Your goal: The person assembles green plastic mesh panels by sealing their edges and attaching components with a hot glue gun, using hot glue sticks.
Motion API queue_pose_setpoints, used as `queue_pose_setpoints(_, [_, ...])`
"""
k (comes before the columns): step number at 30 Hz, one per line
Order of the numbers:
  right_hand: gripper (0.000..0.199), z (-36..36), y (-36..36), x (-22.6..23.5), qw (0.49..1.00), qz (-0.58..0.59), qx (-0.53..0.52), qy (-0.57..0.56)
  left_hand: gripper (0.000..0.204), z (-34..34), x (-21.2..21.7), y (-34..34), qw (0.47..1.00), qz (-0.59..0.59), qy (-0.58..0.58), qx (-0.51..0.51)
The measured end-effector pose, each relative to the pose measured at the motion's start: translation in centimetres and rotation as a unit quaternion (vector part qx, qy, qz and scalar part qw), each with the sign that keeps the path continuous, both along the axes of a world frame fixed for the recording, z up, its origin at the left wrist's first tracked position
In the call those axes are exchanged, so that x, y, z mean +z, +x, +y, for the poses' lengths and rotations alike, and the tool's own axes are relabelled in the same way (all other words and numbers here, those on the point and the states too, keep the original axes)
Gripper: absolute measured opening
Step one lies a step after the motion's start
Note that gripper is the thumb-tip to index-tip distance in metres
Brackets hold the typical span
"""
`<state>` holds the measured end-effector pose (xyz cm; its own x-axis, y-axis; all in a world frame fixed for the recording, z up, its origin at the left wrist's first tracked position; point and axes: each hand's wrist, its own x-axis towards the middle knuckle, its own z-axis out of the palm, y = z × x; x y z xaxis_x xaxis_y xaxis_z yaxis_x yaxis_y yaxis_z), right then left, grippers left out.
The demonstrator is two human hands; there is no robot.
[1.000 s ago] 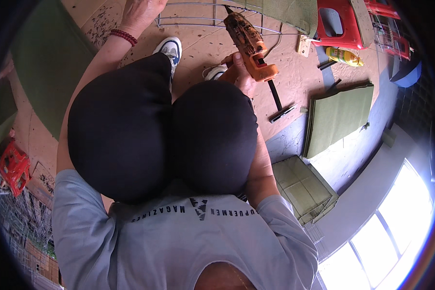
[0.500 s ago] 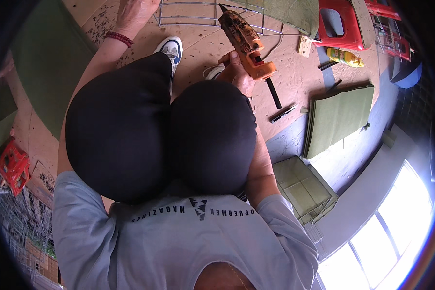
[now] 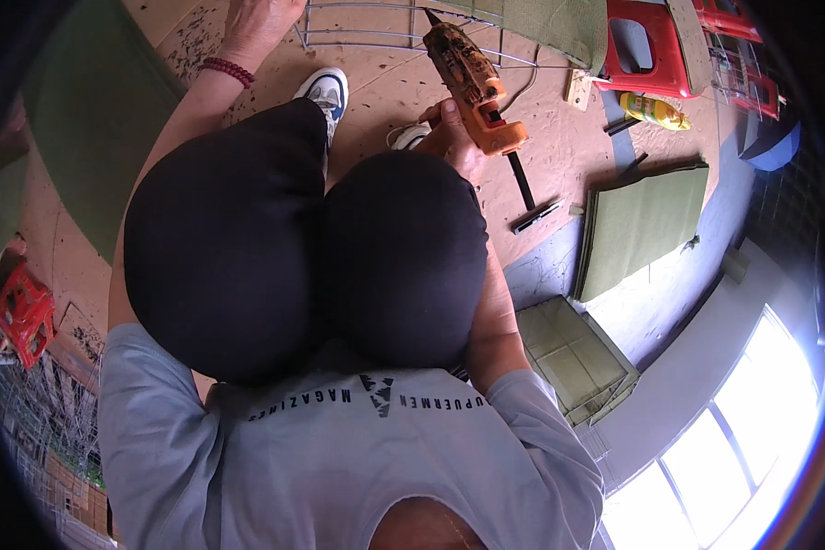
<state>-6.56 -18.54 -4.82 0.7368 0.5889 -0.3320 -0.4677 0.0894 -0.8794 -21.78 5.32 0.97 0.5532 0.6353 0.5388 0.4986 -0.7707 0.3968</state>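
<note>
At the left edge of the frame, a red plastic stool [image 3: 25,312] is seen, and below it many thin wire racks [image 3: 55,431] are crowded together. In the upper left, a large dark green sheet [image 3: 101,137] is spread. Near the top edge, left of the centre, the left hand [image 3: 258,23] is placed, with a dark red beaded bracelet [image 3: 227,70] worn at its wrist. This hand is partly cut by the frame, so it cannot be told whether its fingers are open or closed; it is located just beside a wire frame [image 3: 357,38] at the top. Below, a white and blue shoe [image 3: 324,92] is shown in front of the black trousers [image 3: 229,257].

In the upper middle, an orange glue gun [image 3: 472,78] with brown stains is gripped at its handle by the right hand [image 3: 460,151]. Its nozzle is pointed to the top edge, over the wire frame in the view; whether they are touching cannot be judged. From its rear, a black stick [image 3: 521,179] is extended. Farther right, a stack of green sheets [image 3: 646,229] and a yellow bottle [image 3: 654,109] are seen.
</note>
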Motion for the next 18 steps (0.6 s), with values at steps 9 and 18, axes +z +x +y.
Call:
queue_pose_setpoints(9, [0.037,0.6,-0.7,0.9,1.0,-0.007,0.014,0.014,0.01,0.0,-0.1,-0.1,1.0,0.004,-0.019,0.001])
queue_pose_setpoints(18, [0.035,1.0,-1.3,1.7,0.999,0.027,0.029,0.017,0.01,0.1,-0.1,-0.1,1.0,-0.003,-0.007,-0.004])
